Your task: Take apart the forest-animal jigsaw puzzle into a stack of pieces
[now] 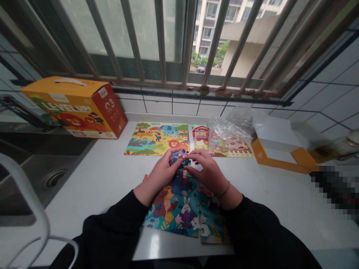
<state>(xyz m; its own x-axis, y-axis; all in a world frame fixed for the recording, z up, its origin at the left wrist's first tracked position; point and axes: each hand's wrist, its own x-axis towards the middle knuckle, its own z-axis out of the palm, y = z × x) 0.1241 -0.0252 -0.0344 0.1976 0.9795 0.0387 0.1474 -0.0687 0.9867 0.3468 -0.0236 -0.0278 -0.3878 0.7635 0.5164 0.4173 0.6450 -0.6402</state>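
A colourful jigsaw puzzle (179,213) with a bear and white rabbits lies on the counter below my hands, partly covered by my forearms. A narrow gap separates its right-hand section (209,229) from the larger left part. My left hand (168,168) is closed around dark blue puzzle pieces (182,154), held just above the top of the puzzle. From the other side, my right hand (206,169) reaches over with its index finger and thumb at the edge of these pieces. The fingers partly hide how many pieces there are.
Behind lie a savanna picture (159,138) and a farm picture (200,138), the latter partly under clear plastic wrap (232,127). An orange box (81,112) stands at left beside a sink (25,168); an open white-and-orange tray (280,162) sits at right. A white curved tube (36,201) rises front left.
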